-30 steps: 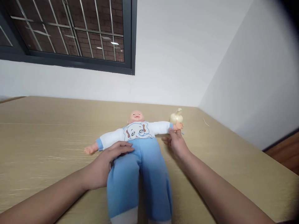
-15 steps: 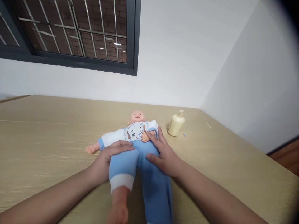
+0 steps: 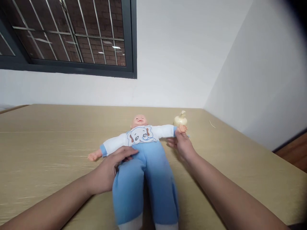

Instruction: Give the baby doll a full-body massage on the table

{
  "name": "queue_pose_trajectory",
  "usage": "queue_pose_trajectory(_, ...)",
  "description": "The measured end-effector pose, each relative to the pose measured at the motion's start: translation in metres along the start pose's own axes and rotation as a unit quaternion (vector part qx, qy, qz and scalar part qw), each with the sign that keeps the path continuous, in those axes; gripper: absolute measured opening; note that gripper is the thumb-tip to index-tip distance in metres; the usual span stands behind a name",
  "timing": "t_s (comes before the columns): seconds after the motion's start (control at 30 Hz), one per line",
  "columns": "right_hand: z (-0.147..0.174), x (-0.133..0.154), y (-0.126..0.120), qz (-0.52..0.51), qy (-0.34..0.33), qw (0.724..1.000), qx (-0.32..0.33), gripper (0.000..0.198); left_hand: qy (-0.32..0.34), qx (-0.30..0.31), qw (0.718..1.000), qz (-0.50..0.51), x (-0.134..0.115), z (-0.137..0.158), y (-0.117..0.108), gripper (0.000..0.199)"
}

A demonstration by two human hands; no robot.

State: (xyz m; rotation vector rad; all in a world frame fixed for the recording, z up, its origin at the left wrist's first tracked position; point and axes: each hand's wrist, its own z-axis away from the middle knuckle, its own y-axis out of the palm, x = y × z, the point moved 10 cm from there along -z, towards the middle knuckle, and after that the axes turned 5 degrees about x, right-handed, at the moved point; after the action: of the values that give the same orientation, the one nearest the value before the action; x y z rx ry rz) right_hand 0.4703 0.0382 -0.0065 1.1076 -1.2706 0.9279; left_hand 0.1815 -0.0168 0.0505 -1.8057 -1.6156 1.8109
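A baby doll (image 3: pixel 153 156) in a white top with an elephant face and light blue trousers lies on its back, its head away from me. My left hand (image 3: pixel 115 166) grips the doll's hip on the left, fingers curved over the top of the trousers. On the other side my right hand (image 3: pixel 183 143) has the doll's wrist between thumb and fingers, and that arm is stretched out sideways. The doll's other arm rests out to the left. Its feet are out of view. Behind the held hand stands a cream pump bottle (image 3: pixel 180 120), its lower part hidden.
The doll lies on a light wood-coloured table (image 3: pixel 59 143). A white wall (image 3: pixel 172 64) rises behind it, with a dark-framed barred window (image 3: pixel 72 35) at upper left. A thin pale strip (image 3: pixel 212 124) lies on the table at the right.
My right hand has moved from the doll's hip to its wrist, and that arm has swung from the belly out to the right. The doll's raised left-side leg has come down. My left hand stays at the hip.
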Motion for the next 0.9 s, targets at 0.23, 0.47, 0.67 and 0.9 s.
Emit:
queue_pose_trajectory(0.23, 0.0, -0.005, -0.002, -0.017, 0.02, 1.0, -0.016, 0.048, 0.013, 0.004, 1.0, 0.005, -0.005, 0.001, 0.0, 0.059)
queue_pose_trajectory(0.47, 0.06, 0.049, 0.075, 0.336, -0.25, 0.893, 0.167, 0.086, 0.025, -0.075, 0.995, 0.066, -0.001, 0.0, -0.008, 0.046)
queue_pose_trajectory(0.67, 0.077, 0.04, 0.097, 0.438, -0.223, 0.828, 0.271, 0.087, 0.014, -0.085, 0.988, 0.124, 0.008, -0.004, -0.006, 0.036)
queue_pose_trajectory(0.9, 0.039, 0.033, 0.054, 0.211, -0.147, 0.957, 0.133, 0.079, -0.018, -0.081, 0.994, 0.068, 0.005, -0.003, -0.013, 0.035)
